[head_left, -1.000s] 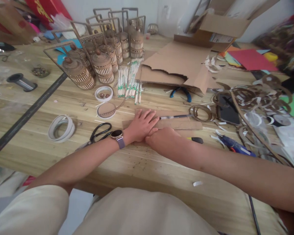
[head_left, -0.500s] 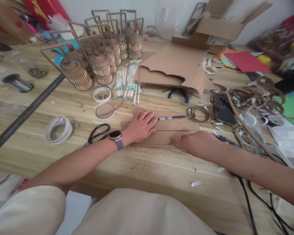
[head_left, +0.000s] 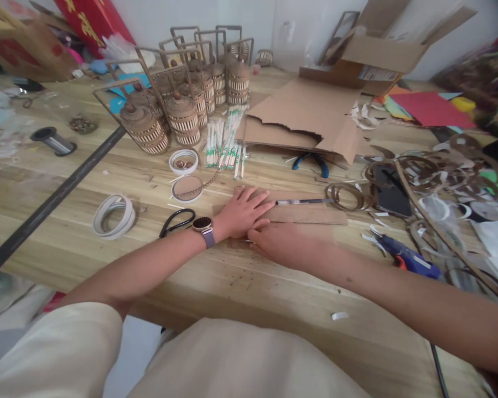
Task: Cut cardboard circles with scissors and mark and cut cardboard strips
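Note:
My left hand [head_left: 245, 214] lies flat with fingers spread, pressing on cardboard pieces [head_left: 311, 214] on the wooden table. My right hand [head_left: 276, 243] is closed low against the cardboard's near side, its fingertips just below my left palm. A small light edge shows at those fingertips, but what they grip is hidden. A pen [head_left: 301, 202] lies across the cardboard, right of my left fingers. Partly behind my left wrist are black-handled scissors [head_left: 177, 222].
Several woven lanterns [head_left: 182, 119] stand at the back left, beside wrapped sticks [head_left: 226, 143]. A torn cardboard sheet [head_left: 302, 110] and pliers [head_left: 310, 165] lie behind the hands. At right are a glue gun [head_left: 410, 257], a phone [head_left: 392, 190] and brown strips [head_left: 460, 166]. White rings [head_left: 114, 216] lie left.
My right hand has slid left along the cardboard's near side up to my left hand, uncovering the glue gun. My left hand stays pressed on the cardboard. The view has shifted slightly.

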`<state>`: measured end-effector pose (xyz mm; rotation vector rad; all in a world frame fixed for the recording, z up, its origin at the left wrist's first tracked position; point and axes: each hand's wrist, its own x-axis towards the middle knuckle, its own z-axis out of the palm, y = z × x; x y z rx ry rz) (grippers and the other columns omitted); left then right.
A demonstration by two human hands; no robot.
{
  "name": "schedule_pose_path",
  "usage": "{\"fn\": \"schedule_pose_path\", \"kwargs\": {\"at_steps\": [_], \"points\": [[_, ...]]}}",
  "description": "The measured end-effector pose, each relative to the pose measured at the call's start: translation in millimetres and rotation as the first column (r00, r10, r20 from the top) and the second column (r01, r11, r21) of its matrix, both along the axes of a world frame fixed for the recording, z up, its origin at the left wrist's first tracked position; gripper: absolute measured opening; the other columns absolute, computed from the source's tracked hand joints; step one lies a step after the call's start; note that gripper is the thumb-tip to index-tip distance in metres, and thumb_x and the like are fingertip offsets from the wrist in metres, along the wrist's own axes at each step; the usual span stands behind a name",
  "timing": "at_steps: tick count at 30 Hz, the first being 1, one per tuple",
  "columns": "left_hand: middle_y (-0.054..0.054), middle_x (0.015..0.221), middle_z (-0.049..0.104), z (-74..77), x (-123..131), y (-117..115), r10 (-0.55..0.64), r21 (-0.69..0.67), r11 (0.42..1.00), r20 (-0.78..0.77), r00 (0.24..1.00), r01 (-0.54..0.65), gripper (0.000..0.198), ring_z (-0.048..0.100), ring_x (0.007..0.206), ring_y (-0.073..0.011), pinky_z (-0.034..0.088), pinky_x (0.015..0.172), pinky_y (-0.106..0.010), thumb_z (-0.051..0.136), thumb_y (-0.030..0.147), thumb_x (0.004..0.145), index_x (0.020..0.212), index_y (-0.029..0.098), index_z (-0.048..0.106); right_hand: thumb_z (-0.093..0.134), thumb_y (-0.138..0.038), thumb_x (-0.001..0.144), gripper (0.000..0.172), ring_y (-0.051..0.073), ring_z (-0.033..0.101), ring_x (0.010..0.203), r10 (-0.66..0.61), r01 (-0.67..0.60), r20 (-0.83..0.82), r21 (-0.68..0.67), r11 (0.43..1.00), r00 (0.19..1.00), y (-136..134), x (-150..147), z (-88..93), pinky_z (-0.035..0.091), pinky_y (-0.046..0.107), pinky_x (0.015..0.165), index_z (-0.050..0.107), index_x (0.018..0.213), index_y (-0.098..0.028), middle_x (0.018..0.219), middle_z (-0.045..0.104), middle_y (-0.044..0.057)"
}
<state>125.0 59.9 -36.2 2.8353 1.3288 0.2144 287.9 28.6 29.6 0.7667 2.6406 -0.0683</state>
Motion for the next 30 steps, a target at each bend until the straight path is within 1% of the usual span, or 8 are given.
{"fn": "schedule_pose_path", "kwargs": {"at_steps": [3, 8, 13, 17, 20, 23, 25, 30], "points": [[-0.013, 0.160, 0.042, 1.2, 1.0, -0.4, 0.011, -0.021, 1.000, -0.010, 1.000, -0.011, 0.055, 0.032, 0.146, -0.0419, 0.023, 0.117, -0.068, 0.039, 0.048, 0.104, 0.152, 0.021, 0.046, 0.043, -0.021, 0.104, 0.030, 0.025, 0.073, 0.074, 0.025, -0.025, 0.009, 0.007, 1.000, 1.000, 2.7, -3.6, -4.6, 0.046, 0.028, 0.056, 0.066, 0.119, -0.008, 0.100, 0.075, 0.019], [-0.014, 0.160, 0.042, 1.8, 1.7, 0.3, 0.014, -0.026, 1.000, -0.003, 1.000, -0.014, 0.054, 0.032, 0.146, -0.0408, 0.024, 0.116, -0.070, 0.041, 0.047, 0.104, 0.152, 0.023, 0.045, 0.045, -0.015, 0.102, 0.029, 0.026, 0.075, 0.080, 0.045, -0.045, 0.036, 0.006, 0.999, 0.998, 2.6, -6.2, -5.5, 0.051, 0.028, 0.060, 0.067, 0.120, -0.010, 0.101, 0.076, 0.020], [-0.013, 0.161, 0.042, 2.5, 2.0, -0.2, 0.030, -0.055, 0.998, -0.008, 1.000, -0.030, 0.052, 0.031, 0.148, -0.0415, 0.022, 0.115, -0.074, 0.042, 0.043, 0.104, 0.153, 0.026, 0.044, 0.046, -0.002, 0.095, 0.034, 0.029, 0.075, 0.088, 0.065, -0.064, 0.093, -0.009, 0.998, 0.994, -0.4, -19.3, 9.9, 0.055, 0.034, 0.068, 0.071, 0.117, -0.009, 0.104, 0.076, 0.023], [-0.014, 0.163, 0.038, 5.9, 2.0, -0.6, 0.029, -0.097, 0.995, -0.031, 0.999, -0.032, 0.054, 0.029, 0.148, -0.0434, 0.020, 0.114, -0.077, 0.040, 0.043, 0.104, 0.155, 0.024, 0.041, 0.051, 0.005, 0.087, 0.037, 0.031, 0.076, 0.090, 0.083, -0.076, 0.143, -0.056, 0.996, 0.986, -2.0, -31.4, 26.2, 0.057, 0.036, 0.071, 0.074, 0.113, -0.008, 0.096, 0.078, 0.020], [-0.014, 0.163, 0.038, 7.7, 1.8, -0.7, 0.020, -0.104, 0.994, -0.038, 0.999, -0.024, 0.054, 0.028, 0.148, -0.0439, 0.020, 0.113, -0.078, 0.039, 0.042, 0.104, 0.155, 0.023, 0.040, 0.051, 0.004, 0.088, 0.037, 0.031, 0.075, 0.093, 0.079, -0.067, 0.156, -0.077, 0.995, 0.985, -1.1, -33.7, 31.1, 0.058, 0.035, 0.073, 0.074, 0.114, -0.009, 0.096, 0.078, 0.019], [-0.014, 0.162, 0.039, 8.0, 1.5, -1.0, 0.006, -0.091, 0.996, -0.024, 1.000, -0.008, 0.053, 0.029, 0.147, -0.0431, 0.022, 0.113, -0.078, 0.039, 0.041, 0.104, 0.154, 0.024, 0.042, 0.050, 0.003, 0.090, 0.035, 0.030, 0.075, 0.095, 0.053, -0.042, 0.156, -0.071, 0.997, 0.986, -0.2, -28.0, 28.4, 0.058, 0.034, 0.072, 0.073, 0.114, -0.008, 0.102, 0.077, 0.021], [-0.013, 0.162, 0.040, 7.6, 1.7, -1.6, 0.011, -0.083, 0.996, -0.018, 1.000, -0.013, 0.054, 0.030, 0.147, -0.0431, 0.021, 0.114, -0.076, 0.038, 0.044, 0.105, 0.154, 0.023, 0.043, 0.050, 0.005, 0.088, 0.038, 0.029, 0.076, 0.092, 0.032, -0.020, 0.161, -0.074, 0.997, 0.986, -0.4, -19.8, 24.0, 0.059, 0.033, 0.069, 0.072, 0.115, -0.009, 0.105, 0.077, 0.020], [-0.012, 0.163, 0.038, 7.5, 3.1, -3.1, 0.043, -0.097, 0.994, -0.015, 0.999, -0.044, 0.056, 0.029, 0.148, -0.0421, 0.019, 0.116, -0.073, 0.036, 0.049, 0.105, 0.154, 0.024, 0.042, 0.051, 0.005, 0.087, 0.041, 0.029, 0.078, 0.079, -0.097, 0.113, 0.205, -0.067, 0.991, 0.974, 2.3, 18.4, 18.3, 0.054, 0.031, 0.059, 0.072, 0.115, -0.016, 0.086, 0.079, 0.013]]}}
